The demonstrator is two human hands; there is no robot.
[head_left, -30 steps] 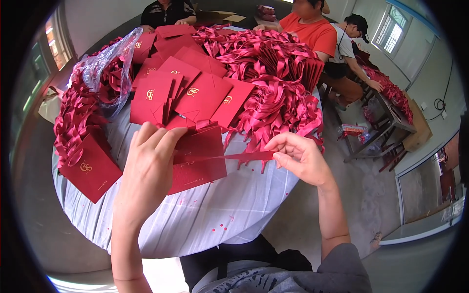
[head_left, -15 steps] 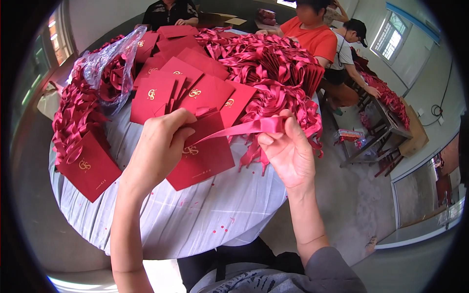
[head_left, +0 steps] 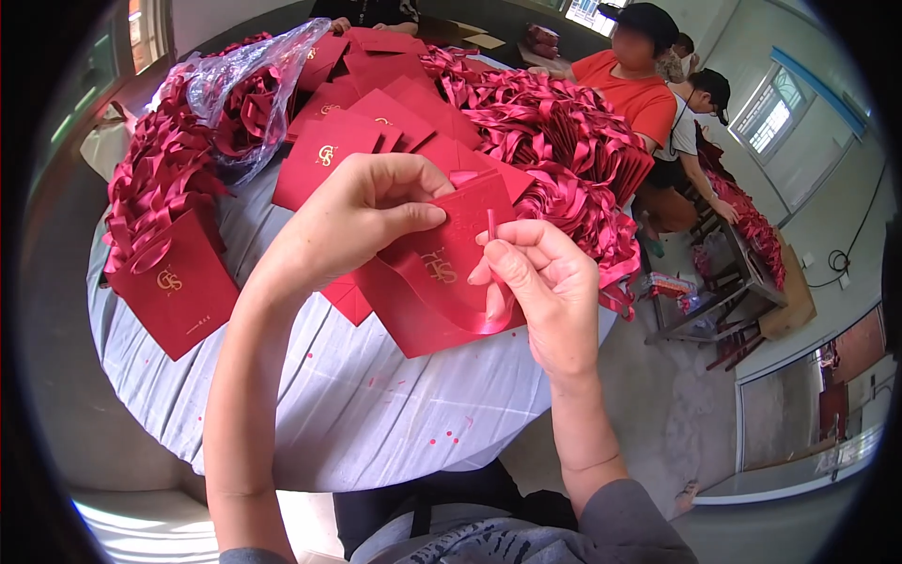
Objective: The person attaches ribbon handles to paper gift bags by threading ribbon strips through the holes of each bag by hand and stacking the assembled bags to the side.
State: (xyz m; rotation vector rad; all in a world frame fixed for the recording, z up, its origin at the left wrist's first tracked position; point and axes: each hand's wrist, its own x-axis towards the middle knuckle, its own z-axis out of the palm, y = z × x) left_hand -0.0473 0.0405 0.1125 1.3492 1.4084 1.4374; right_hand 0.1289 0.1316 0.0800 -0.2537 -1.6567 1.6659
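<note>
A flat red paper bag (head_left: 404, 315) with a gold emblem is held up above the table. My left hand (head_left: 352, 211) grips its top edge between thumb and fingers. At its right side, my right hand (head_left: 559, 305) pinches one end of a red ribbon (head_left: 479, 324) between thumb and forefinger. The ribbon sags in a loop across the bag's front, and its other end runs toward the top edge, partly hidden by my left hand. Just behind lie several loose red bags (head_left: 324, 150) without visible ribbons.
On the round table's pale cloth (head_left: 329, 404) stand a row of ribboned bags at left (head_left: 174, 282), a clear plastic bag (head_left: 254, 103) and a large ribboned heap (head_left: 554, 122). Red scraps dot the cloth. People work beyond; one in orange (head_left: 639, 94) sits at the far right.
My right hand has moved left and down, close to the bag. The ribbon, pulled straight before, now hangs in a loop. The bag has shifted right, and the whole view has turned slightly.
</note>
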